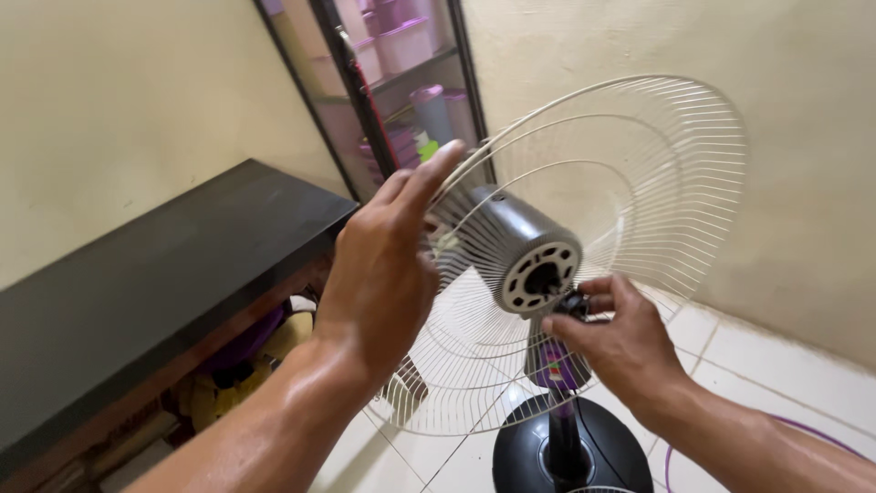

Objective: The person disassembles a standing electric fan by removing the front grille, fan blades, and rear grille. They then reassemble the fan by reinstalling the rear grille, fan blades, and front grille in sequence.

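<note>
Left hand (388, 265) spread open, fingers straight, palm flat vs. white wire fan guard (639, 173) at its rim, w/ grey motor housing (520, 246) just beside. Right hand (611, 333) pinched shut, thumb + fingertips on small black knob (573, 304) at motor's front centre. Fan on black round base (570, 452) on tiled floor (785, 365), near dark bench (155, 283).

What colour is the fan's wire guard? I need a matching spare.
White, or off-white; the guard shows best in the head view, against the cream wall.
</note>
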